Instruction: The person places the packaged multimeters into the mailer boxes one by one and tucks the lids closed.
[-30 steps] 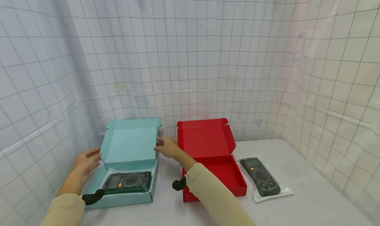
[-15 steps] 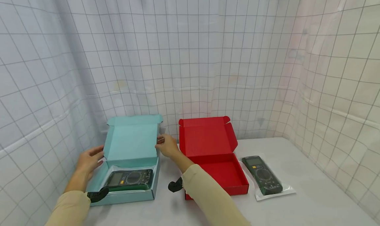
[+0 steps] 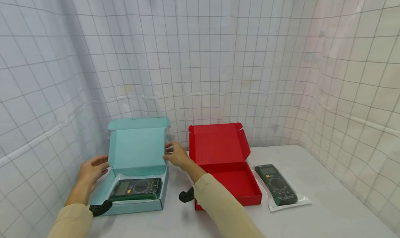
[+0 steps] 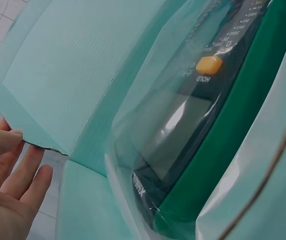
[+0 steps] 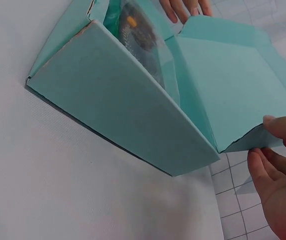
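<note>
A light teal cardboard box (image 3: 134,207) stands on the table at the left with its lid (image 3: 137,147) raised. Inside it lies a green and black multimeter (image 3: 135,189) in a clear plastic bag, its orange HOLD button (image 4: 209,65) showing close up. My left hand (image 3: 90,172) pinches the lid's left side flap (image 4: 25,117) between thumb and fingers. On the other side, my right hand (image 3: 178,156) pinches the right side flap (image 5: 247,139), thumb on the inner face and fingers behind it.
An open red box (image 3: 250,200) stands mid-table under my right forearm, nothing inside it. To its right lies a second bagged multimeter (image 3: 276,185) on the white table (image 3: 318,182). Grid-patterned curtains (image 3: 200,57) enclose the back and sides.
The teal lid has tilted up slightly, its front edge now higher in view. Both hands keep their places on its flaps. The head view has shifted a little.
</note>
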### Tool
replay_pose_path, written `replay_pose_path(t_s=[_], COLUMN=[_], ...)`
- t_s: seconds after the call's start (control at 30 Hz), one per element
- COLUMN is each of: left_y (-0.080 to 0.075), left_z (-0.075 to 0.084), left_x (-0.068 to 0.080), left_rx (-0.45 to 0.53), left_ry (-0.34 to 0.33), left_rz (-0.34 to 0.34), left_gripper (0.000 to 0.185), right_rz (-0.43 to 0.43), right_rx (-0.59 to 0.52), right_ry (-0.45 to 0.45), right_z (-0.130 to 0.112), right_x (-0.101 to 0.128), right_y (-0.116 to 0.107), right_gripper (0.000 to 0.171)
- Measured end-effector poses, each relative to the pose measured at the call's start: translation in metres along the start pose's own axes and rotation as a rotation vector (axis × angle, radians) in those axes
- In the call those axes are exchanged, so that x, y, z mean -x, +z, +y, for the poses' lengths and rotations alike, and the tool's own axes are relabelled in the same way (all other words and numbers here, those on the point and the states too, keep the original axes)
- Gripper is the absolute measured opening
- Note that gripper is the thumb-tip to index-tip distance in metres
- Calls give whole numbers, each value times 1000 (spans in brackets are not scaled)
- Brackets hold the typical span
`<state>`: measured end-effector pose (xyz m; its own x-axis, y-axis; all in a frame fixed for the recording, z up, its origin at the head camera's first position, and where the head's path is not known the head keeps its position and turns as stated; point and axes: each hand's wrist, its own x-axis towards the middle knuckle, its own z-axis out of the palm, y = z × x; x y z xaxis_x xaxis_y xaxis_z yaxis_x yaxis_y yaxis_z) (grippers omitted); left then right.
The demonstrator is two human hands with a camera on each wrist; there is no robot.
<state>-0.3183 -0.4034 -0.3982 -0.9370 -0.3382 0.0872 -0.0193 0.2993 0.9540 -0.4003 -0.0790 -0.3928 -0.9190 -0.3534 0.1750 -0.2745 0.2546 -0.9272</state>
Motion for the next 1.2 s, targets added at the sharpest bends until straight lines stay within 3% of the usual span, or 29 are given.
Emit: replay_pose_path(t_s=[0.3,1.2], left_y=[-4,-7], left_z=[-2,-7], left_x=[2,9], left_rx=[25,35], left_ry=[12,49], left_rz=[-10,-45], left_gripper=[50,49], right_rz=[-52,-73], right_rx=[-2,-34], right_ry=[-5,-31], right_z=[4,3], right_x=[2,6], right_y=[-4,-6], right_gripper=[43,43])
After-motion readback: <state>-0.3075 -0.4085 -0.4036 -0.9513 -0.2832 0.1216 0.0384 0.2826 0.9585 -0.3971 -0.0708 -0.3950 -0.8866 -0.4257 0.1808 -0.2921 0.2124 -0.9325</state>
